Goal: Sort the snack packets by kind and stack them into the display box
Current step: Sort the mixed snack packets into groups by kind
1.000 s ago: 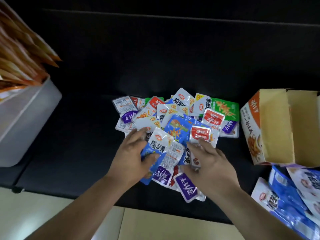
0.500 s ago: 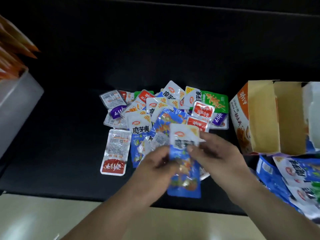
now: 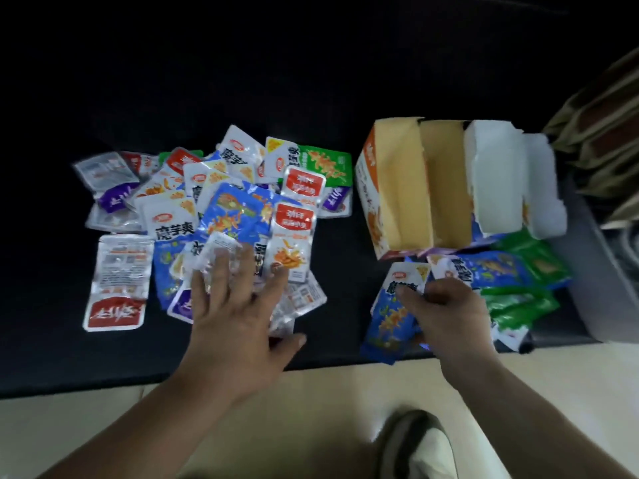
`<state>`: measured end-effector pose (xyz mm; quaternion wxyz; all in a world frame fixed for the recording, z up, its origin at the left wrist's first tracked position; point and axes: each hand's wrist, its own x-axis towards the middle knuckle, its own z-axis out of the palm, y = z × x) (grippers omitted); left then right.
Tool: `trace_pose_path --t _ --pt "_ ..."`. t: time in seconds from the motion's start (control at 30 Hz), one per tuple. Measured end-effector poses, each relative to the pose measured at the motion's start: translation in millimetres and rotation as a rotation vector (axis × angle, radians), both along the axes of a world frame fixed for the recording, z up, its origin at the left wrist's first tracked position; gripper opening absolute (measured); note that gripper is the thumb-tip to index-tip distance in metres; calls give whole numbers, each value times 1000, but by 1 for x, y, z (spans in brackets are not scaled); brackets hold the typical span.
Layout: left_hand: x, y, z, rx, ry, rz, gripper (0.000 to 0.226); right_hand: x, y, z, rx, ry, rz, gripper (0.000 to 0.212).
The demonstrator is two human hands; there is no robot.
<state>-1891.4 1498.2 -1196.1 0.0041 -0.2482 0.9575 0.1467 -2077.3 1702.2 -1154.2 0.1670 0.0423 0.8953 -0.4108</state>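
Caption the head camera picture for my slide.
Right hand grips a blue foil snack packet; left hand spreads over the mixed pile.

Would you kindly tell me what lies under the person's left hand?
The left hand is spread over silvery packets and a purple packet at the pile's near edge; whatever lies beneath its palm is covered.

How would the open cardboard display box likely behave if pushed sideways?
The display box looks empty, so probably light and easy to slide. Its thin cardboard and torn white flap suggest it would flex. Its near edge seems to rest on packets, so it may rock.
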Motion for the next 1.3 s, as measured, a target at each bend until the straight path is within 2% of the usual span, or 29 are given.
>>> trace_pose_path --t 0.13,0.2,0.23,0.3,0.37,0.43,0.5,0.6,0.67,0.7,0.8,0.87,0.97,1.03,1.13,1.2,1.27,1.3 --pt "-2 5 -7 -78 -21 -30 72 -8 26 -4 433 134 167 42" --pt "-1 1 -5 -100 47 -52 61 -8 30 -1 515 167 205 42" --pt "-1 0 -4 -110 80 -61 57 -7 29 -2 511 230 252 37" --pt "-2 -1 -1 -108 117 -62 51 6 23 -2 368 422 414 23" --pt "-3 -1 0 -93 187 -50 42 29 9 -5 209 481 617 13" --pt "-3 -1 2 -84 266 -46 31 46 -9 -6 90 345 736 21" --pt "0 -5 6 -75 318 -51 27 52 -24 -11 3 280 748 33" --pt "5 -15 22 21 404 16 27 53 -44 -6 -56 308 709 54" --pt "9 -23 36 163 500 138 21 54 -59 4 -154 278 589 62" --pt "10 -26 44 269 547 222 18 56 -69 10 -218 196 485 63" --pt "14 -31 61 705 650 532 15 61 -103 25 -421 -234 167 55" --pt "16 -31 68 974 675 652 16 64 -121 27 -557 -528 95 50" --pt "20 -31 70 1081 665 686 16 69 -142 29 -735 -783 108 31" --pt "23 -31 66 1094 667 691 15 69 -154 31 -781 -802 54 23" --pt "29 -32 63 1178 664 719 11 71 -168 33 -864 -840 -28 33" --pt "34 -33 62 1225 656 743 10 73 -175 33 -881 -873 9 38" --pt "42 -36 58 1168 640 737 9 75 -182 31 -821 -814 67 37" --pt "47 -40 56 1100 634 736 9 75 -185 29 -751 -717 79 31"
